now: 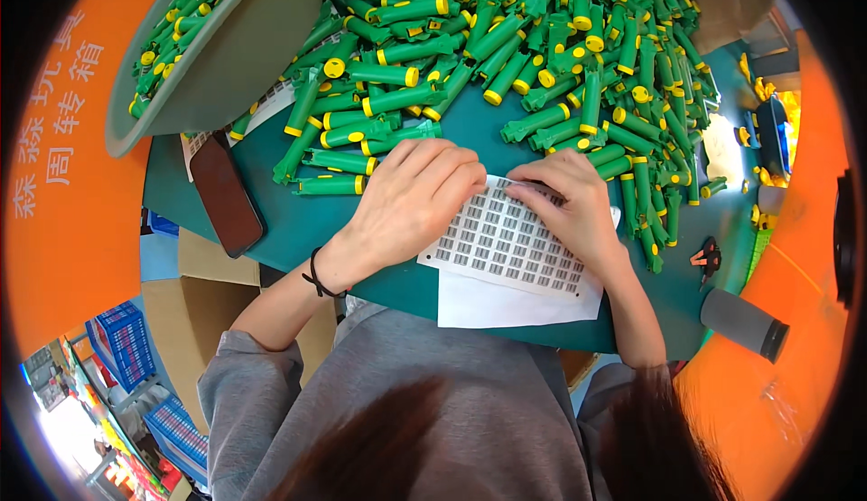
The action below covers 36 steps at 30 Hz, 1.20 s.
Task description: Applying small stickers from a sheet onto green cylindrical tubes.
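Note:
A sheet of small printed labels (506, 248) lies at the near edge of the green table, over a plain white paper (515, 309). With curled fingers, my left hand (411, 192) pinches the sheet's upper left edge. Across from it, my right hand (578, 207) grips the sheet's upper part between thumb and bent fingers. Whether a single label is between those fingertips is hidden. Just beyond both hands lie many green plastic tubes with yellow ends (397, 99), heaped over the far part of the table.
A grey tub (244, 58) holding more green tubes tilts at the far left. A dark phone (226, 196) lies below it. On the right are small orange-and-black snips (706, 259) and a grey cylinder (742, 322). An open cardboard box (181, 311) stands below left.

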Motion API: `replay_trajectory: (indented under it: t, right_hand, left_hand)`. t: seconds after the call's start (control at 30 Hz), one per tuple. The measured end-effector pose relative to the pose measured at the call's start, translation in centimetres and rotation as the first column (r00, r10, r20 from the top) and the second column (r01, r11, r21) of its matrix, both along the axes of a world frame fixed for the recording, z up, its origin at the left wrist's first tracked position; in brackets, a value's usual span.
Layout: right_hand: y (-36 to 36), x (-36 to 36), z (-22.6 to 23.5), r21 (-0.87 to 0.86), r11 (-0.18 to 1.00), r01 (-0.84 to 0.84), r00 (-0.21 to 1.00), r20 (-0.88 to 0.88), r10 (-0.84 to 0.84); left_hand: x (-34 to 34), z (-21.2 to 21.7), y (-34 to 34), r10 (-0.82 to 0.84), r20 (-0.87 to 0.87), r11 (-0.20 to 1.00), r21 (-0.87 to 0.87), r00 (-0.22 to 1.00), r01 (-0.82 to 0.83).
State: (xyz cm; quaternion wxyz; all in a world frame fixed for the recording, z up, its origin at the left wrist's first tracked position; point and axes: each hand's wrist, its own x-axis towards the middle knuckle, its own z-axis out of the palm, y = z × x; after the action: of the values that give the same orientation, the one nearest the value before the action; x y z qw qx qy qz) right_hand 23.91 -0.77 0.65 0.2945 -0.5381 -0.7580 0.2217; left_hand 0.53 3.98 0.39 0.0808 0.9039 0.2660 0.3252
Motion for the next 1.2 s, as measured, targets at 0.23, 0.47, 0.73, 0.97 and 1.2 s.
replay_trajectory:
  t: [0.23,0.47,0.73,0.97,1.2]
  right_hand:
    - [1.9,2.4,3.9,0.124,0.988,0.09,0.97,0.216,-0.116]
    - [3.5,2.0,3.0,0.159,0.985,-0.067,0.891,0.453,-0.012]
    - [2.9,4.7,4.8,0.019,0.992,0.127,0.911,0.393,-0.124]
    - [5.0,7.9,3.9,-0.073,0.996,-0.06,0.963,0.257,0.077]
    - [4.0,7.0,3.5,0.111,0.989,-0.1,0.93,0.363,0.053]
  left_hand:
    - [-0.3,0.7,0.2,0.158,0.324,0.933,-0.359,0.933,-0.033]
    - [0.4,2.0,0.6,0.217,0.439,0.9,-0.435,0.872,-0.005]
    - [1.5,3.0,0.2,0.217,0.517,0.889,-0.454,0.828,0.051]
    - [1.7,3.7,0.2,0.156,0.446,0.902,-0.428,0.881,0.057]
    - [2.1,4.4,-0.3,0.165,0.407,0.893,-0.449,0.898,0.039]
